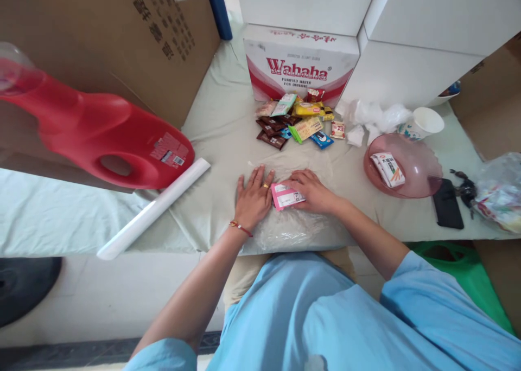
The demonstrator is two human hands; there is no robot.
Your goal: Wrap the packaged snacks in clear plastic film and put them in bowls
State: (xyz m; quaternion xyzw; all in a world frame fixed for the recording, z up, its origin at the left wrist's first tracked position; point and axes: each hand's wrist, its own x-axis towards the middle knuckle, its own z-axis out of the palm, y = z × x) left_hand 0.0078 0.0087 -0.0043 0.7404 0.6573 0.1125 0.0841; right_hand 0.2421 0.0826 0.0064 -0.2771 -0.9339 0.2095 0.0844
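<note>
A pink-and-white snack packet (287,196) lies on a sheet of thin clear plastic film (297,227) on the cloth-covered table. My right hand (311,191) has its fingers on the packet's right end, holding it. Just left of the packet, my left hand (255,197) rests flat on the film, fingers stretched out. A pile of wrapped snacks sits beyond my hands, including dark brown packets (272,139), a yellow packet (307,109) and a blue packet (321,139). To the right, a pink translucent bowl (423,170) contains a white packet (387,170).
A long white roll (157,208) and a large red bottle (122,138) are on the left, beside a cardboard box (101,40). Behind the snacks stands a Wahaha carton (301,67). At right are crumpled clear plastic (378,116), a paper cup (425,122), a black phone (448,204) and keys (466,189).
</note>
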